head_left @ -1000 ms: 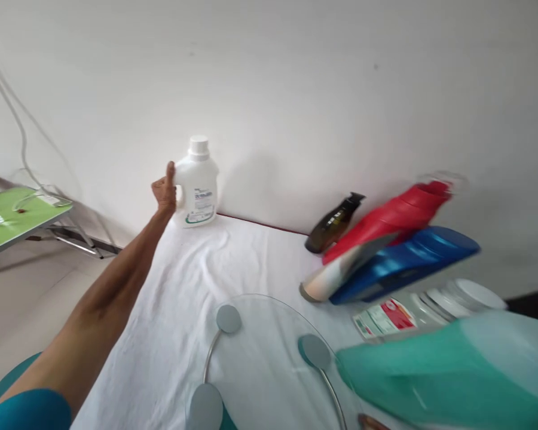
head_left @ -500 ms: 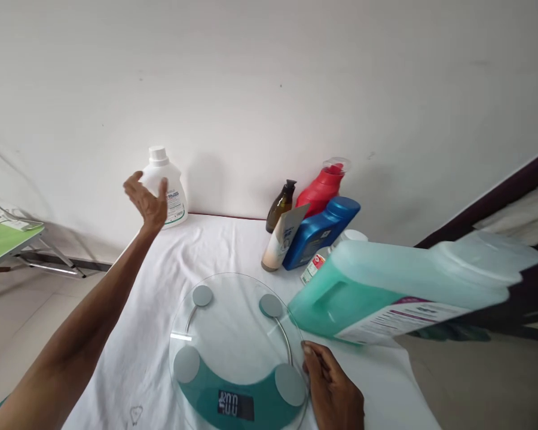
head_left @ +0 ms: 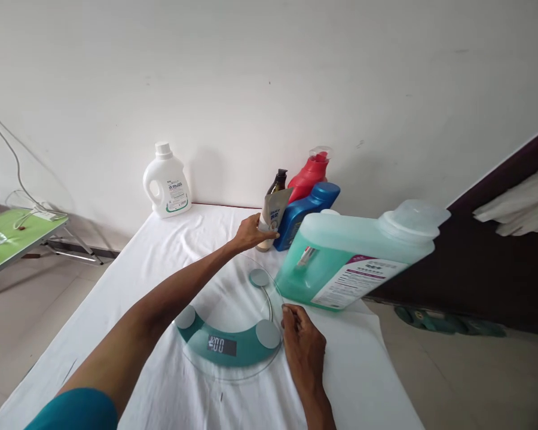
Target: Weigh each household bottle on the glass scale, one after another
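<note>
On the white-clothed table (head_left: 130, 286), the left hand (head_left: 251, 232) grasps a beige squeeze tube (head_left: 272, 216); the right hand (head_left: 302, 346), fingers relaxed, touches the round glass scale (head_left: 226, 325) beside a big jug (head_left: 349, 263) holding green liquid.

The lower part of the tube (head_left: 273, 216) was covered by the fingers of the left hand (head_left: 250, 232), so the grip on it could not be made out fully. The brown bottle (head_left: 278, 181) was largely hidden behind the tube, and the red bottle (head_left: 308, 174) and blue bottle (head_left: 309, 206) were partly concealed by the teal jug (head_left: 341, 263). A small bottle seen through the jug could not be identified. The far rim of the glass scale (head_left: 226, 334) was crossed by the left forearm. The digits on the scale's display were too small to be read with certainty. The green table (head_left: 13, 236) was cut off by the left edge, and the worktop (head_left: 161, 251) by the lower edge. The print on the white bottle (head_left: 167, 182) was too small to be read.
</note>
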`<state>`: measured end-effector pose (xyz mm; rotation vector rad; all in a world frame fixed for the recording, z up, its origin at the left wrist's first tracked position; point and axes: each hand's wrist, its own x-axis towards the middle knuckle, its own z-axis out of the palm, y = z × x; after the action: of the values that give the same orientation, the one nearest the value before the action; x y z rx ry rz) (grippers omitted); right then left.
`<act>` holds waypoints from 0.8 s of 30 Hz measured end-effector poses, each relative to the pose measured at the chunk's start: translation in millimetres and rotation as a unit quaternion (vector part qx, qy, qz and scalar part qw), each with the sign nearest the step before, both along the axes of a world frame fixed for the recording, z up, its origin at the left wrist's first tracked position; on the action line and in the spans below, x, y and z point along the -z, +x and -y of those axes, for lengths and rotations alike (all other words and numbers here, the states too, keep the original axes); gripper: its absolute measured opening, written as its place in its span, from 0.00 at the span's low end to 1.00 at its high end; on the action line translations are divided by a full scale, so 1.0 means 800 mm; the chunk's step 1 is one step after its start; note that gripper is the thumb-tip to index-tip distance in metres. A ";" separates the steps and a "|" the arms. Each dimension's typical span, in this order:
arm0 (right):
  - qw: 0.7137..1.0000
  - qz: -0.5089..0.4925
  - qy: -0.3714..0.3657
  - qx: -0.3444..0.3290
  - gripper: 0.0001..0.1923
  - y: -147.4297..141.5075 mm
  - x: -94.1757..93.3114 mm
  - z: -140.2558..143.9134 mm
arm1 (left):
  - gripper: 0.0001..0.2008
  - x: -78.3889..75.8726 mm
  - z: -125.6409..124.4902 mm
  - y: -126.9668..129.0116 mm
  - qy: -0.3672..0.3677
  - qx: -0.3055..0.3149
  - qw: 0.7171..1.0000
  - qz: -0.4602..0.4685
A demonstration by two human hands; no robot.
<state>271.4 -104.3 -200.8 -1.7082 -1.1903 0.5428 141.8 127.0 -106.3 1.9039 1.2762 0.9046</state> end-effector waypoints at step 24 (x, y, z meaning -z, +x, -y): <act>0.999 0.038 -0.006 0.008 0.21 -0.001 0.004 -0.011 | 0.21 -0.037 0.088 -0.118 -0.041 -0.021 0.978 0.206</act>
<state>271.0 -95.5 -203.9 -1.7598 -1.2283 0.4805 47.2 56.3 -76.8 1.5282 1.0857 1.1771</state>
